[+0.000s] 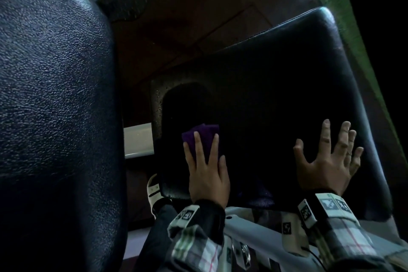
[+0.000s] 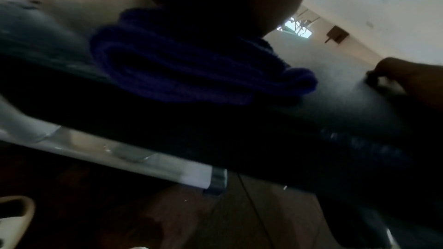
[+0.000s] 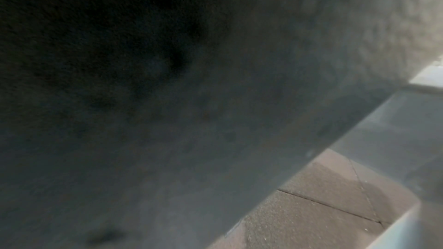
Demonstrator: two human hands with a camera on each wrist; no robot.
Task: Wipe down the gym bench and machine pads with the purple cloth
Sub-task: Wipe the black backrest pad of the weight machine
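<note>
Pretty dim in here. Brown floor tiles (image 1: 176, 35) are showing under the machine, with a green strip (image 1: 331, 6) off to the far side. A black vinyl seat pad (image 1: 287, 73) is sitting tilted, its long side running away from the person. The left hand (image 1: 207, 172) is pressing the folded purple cloth (image 1: 201, 137) flat onto the pad's near-left corner, fingers straight, folds pointing away. The right hand (image 1: 329, 157) is lying spread wide on the pad, holding nothing. A big textured back pad (image 1: 55, 95) is looming on the left.
</note>
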